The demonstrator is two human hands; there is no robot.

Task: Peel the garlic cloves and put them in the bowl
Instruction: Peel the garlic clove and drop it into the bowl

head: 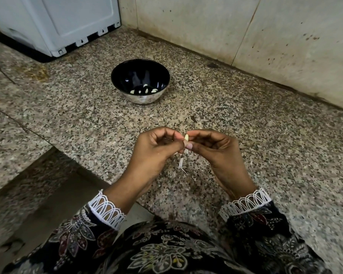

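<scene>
A small pale garlic clove [186, 137] is pinched between the fingertips of both hands above the granite counter. My left hand [154, 153] curls round it from the left, my right hand [216, 149] from the right. A strip of white peel [181, 163] hangs below the clove. Farther back stands a bowl [115, 76], black inside with a pale patterned outside, holding several peeled cloves [145, 89] at its bottom.
The speckled granite counter [246, 119] meets a tiled wall [265, 36] at the back right. A white appliance [57, 22] stands at the back left. The counter edge drops to a lower ledge [48, 184] at the left front.
</scene>
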